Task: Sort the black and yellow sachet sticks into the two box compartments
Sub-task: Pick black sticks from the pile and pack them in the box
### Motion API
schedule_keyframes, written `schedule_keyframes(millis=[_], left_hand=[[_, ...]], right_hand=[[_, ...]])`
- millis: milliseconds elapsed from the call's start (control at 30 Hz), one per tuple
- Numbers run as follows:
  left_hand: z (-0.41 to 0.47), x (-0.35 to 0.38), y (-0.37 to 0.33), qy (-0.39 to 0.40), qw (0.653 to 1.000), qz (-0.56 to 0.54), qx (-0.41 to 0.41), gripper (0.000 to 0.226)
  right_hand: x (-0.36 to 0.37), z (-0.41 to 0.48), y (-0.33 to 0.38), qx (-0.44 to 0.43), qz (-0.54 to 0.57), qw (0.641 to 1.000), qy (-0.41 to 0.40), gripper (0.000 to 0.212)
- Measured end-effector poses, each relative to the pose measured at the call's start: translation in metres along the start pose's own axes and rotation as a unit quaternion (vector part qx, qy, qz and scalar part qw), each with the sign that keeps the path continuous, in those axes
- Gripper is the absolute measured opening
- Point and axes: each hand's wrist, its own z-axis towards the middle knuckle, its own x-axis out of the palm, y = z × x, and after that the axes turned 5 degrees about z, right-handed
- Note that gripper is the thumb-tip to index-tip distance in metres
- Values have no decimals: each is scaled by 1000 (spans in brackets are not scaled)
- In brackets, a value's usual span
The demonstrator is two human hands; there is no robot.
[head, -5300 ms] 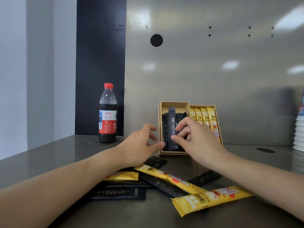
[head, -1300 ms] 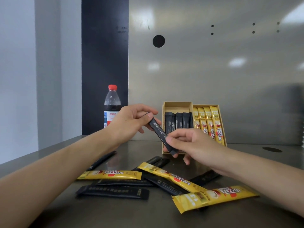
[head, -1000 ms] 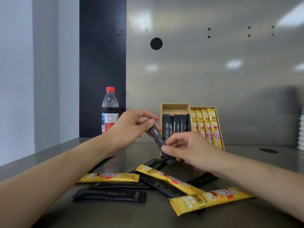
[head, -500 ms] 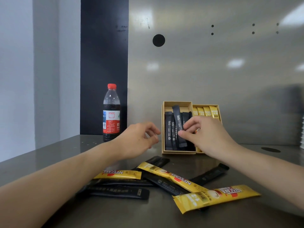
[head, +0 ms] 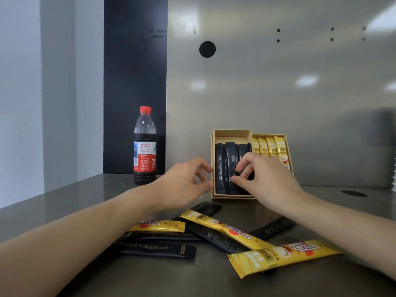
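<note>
A bare, utilitarian work station indoors, closer to a lab or workshop than a home. The desk [head: 64, 202] is dull sheet metal, backed by a brushed metal panel [head: 278, 103] with 1 large round hole [head: 207, 49] and 6 small drilled holes [head: 278, 30]. Ceiling lights reflect [head: 306, 81] in it. A black panel [head: 135, 82] and pale plain wall [head: 21, 93] stand left.
</note>
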Motion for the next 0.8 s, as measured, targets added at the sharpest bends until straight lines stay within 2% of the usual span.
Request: schedule_keyframes(millis=[233, 567, 667, 800], left_hand=[[0, 0, -1, -3, 1000, 1, 5, 39], [6, -23, 19, -72, 997, 21, -15, 15], [3, -33, 22, -77, 995, 58, -31, 10], [-2, -59, 35, -66, 979, 177, -81, 9]], right_hand=[[-1, -2, 0, -17, -8, 1000, -3, 16], [-10, -5, 0, -21, 24, 999, -3, 4], [-9, -6, -1, -28, 29, 999, -5, 4], [-13, -6, 2, -54, 66, 996, -6, 10]])
